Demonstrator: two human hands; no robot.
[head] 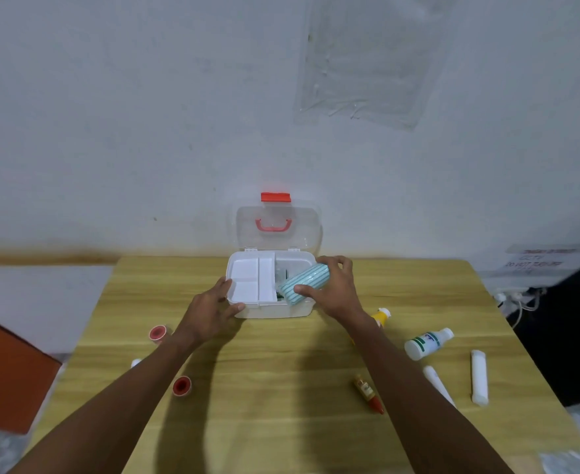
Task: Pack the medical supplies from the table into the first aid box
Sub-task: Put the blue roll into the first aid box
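Note:
The white first aid box (274, 311) stands open at the table's far middle, its clear lid (278, 227) with a red handle raised against the wall. A white divided tray (250, 280) fills the box's left half. My right hand (333, 285) grips a teal striped bandage roll (304, 283), tilted over the box's right compartment. My left hand (216, 307) holds the box's front left corner. Two red tape rolls (158, 333) (182, 385) lie on the left. On the right lie a yellow bottle (382, 316), a white bottle (427, 342), a small red-tipped tube (369, 393) and two white tubes (479, 376) (435, 381).
The wooden table (281, 422) runs up to a pale wall. A small white item (135, 363) peeks out beside my left forearm. An orange panel (4, 371) stands off the table's left edge. Dark furniture and cables (521, 302) are at the right.

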